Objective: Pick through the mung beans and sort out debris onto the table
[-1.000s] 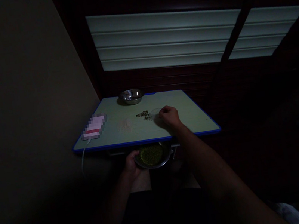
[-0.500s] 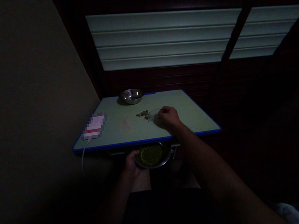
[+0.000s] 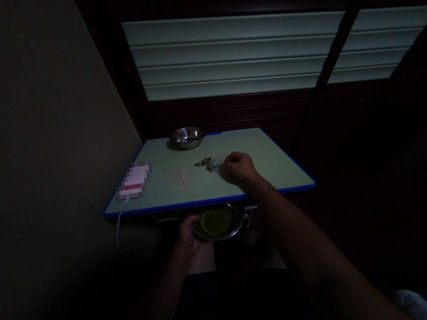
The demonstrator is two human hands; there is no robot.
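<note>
My left hand (image 3: 188,234) is closed on the rim of a metal bowl (image 3: 222,238), just below the table's front edge. Small green beans (image 3: 215,220) lie in this bowl. Over the table my right hand (image 3: 239,165) is closed, its fingertips pressed together; what they hold, if anything, I cannot make out. Beside those fingertips shows a faint clear thing (image 3: 219,160), too dim to name. Just left of it lies a small scattered heap of dark bits (image 3: 205,163) on the tabletop.
The pale table (image 3: 276,171) has a blue edge. A second metal bowl (image 3: 188,138) stands at its back. A blurred-out pink and white object (image 3: 134,180) with a white cable (image 3: 117,226) lies at the left. Pale specks (image 3: 179,178) are spread nearby. A wall (image 3: 45,100) adjoins the left side.
My right hand has shifted very slightly left, toward the dark bits. The left hand and its bowl stay in place.
</note>
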